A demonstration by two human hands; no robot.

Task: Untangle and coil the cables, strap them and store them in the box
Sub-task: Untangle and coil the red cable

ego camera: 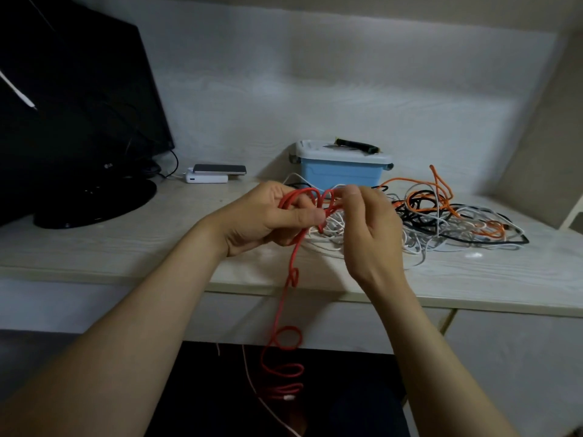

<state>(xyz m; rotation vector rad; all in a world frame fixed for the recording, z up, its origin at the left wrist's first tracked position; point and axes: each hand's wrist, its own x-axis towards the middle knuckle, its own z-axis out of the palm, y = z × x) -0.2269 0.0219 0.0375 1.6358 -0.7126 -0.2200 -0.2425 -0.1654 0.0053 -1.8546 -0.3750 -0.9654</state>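
1. Loops of a thin red cable [293, 263] are gathered in the left hand [268, 216], whose fingers curl round them while the thumb presses on top.
2. The right hand [369, 228] pinches a loop of the same cable between thumb and fingertips, just beside the left hand.
3. The cable's free length hangs below the edge of the pale wood-grain desk [94, 247], curling into several rings.
4. A tangled heap of white, black and orange cables [441, 222] lies on the desk behind and to the right of the hands.
5. A light-blue plastic box with a pale lid [340, 171] stands closed behind the heap, a dark tool [356, 145] lying on its lid.
6. A black monitor [79, 105] stands at the left, with a white power bank [206, 178] near its base.
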